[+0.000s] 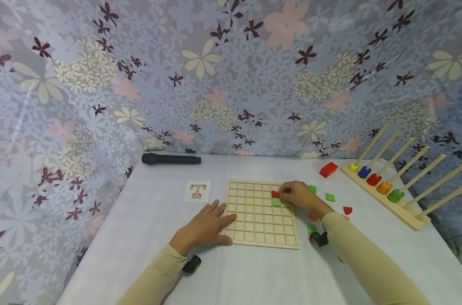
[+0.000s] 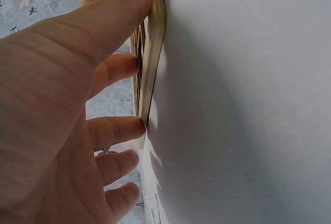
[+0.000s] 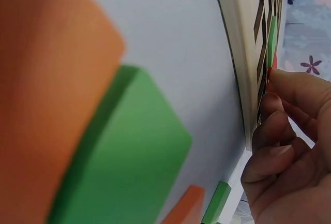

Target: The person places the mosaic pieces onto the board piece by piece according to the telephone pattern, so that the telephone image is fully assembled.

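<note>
A wooden grid board [image 1: 250,215] lies flat on the table. My left hand [image 1: 205,224] rests at its left side, fingers spread, with thumb and fingertips touching the frame. In the left wrist view the left hand [image 2: 57,84] has its thumb along the board's edge [image 2: 154,43]. At the board's upper right, my right hand [image 1: 297,194] pinches a red tile [image 1: 275,194], just above a green square tile [image 1: 276,202] seated in the grid. The right wrist view shows the right hand [image 3: 295,131] with its fingertips on the red tile; its other fingers are curled.
A pattern card [image 1: 197,191] lies left of the board, with a black microphone [image 1: 171,159] behind it. Loose green, orange and red tiles, including a green one [image 1: 330,197], lie to the right. A red block [image 1: 328,170] and a peg rack [image 1: 385,197] with coloured rings stand farther right.
</note>
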The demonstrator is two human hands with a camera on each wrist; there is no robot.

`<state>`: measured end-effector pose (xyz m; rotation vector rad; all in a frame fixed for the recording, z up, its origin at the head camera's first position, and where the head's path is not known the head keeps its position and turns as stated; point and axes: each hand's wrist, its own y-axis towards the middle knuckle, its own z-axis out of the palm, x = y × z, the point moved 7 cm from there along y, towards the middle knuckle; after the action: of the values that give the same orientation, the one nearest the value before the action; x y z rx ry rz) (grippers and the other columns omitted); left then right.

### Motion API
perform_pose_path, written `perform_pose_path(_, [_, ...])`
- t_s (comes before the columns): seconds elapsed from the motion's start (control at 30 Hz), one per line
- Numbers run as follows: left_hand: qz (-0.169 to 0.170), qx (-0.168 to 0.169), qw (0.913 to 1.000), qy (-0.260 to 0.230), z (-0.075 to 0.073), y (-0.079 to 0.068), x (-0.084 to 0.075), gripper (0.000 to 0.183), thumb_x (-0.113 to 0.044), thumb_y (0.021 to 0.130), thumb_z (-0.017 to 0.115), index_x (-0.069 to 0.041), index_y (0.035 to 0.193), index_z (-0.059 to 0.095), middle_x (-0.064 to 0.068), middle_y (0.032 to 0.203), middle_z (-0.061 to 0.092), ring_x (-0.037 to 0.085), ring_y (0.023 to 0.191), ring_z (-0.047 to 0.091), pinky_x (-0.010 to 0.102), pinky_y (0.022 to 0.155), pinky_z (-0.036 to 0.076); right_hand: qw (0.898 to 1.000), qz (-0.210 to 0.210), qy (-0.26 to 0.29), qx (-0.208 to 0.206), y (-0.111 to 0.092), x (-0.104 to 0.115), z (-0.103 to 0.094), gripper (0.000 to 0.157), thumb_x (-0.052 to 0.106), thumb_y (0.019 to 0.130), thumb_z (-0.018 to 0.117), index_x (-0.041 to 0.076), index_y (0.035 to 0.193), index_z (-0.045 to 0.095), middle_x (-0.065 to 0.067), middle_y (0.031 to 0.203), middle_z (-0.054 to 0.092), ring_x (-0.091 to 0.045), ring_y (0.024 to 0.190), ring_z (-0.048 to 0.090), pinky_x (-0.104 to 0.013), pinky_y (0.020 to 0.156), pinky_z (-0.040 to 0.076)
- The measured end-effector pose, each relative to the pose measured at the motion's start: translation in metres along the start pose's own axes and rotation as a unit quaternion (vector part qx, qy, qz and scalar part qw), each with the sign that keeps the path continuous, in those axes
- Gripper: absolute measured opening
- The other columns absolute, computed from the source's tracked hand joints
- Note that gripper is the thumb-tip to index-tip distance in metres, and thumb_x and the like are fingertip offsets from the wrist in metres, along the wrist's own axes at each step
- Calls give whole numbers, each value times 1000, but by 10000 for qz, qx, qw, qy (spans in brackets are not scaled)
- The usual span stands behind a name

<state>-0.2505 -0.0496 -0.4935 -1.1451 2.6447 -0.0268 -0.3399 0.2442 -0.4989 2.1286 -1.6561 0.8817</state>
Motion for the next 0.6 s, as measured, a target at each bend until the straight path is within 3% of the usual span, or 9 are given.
perform_pose_path(0.4, [15, -10, 10000, -10, -1, -1, 0, 78, -62, 87, 69, -25, 153, 49, 20, 162, 34, 44, 152, 23, 58, 121, 24, 9989, -394, -257, -20, 2, 6, 0, 18, 13, 99, 60, 11, 111, 74, 0, 93, 69, -17, 80, 57, -35, 73, 48])
perform_pose_path(0.6, [28, 2, 10000, -22, -1, -1, -1, 78, -62, 87, 69, -25, 153, 49, 20, 162, 34, 44, 153, 23, 58, 121, 24, 9997, -132, -104, -155, -7, -1, -19, 23, 17, 101, 60, 8, 118, 72, -5, 99, 68, -20, 81, 56, -34, 68, 48])
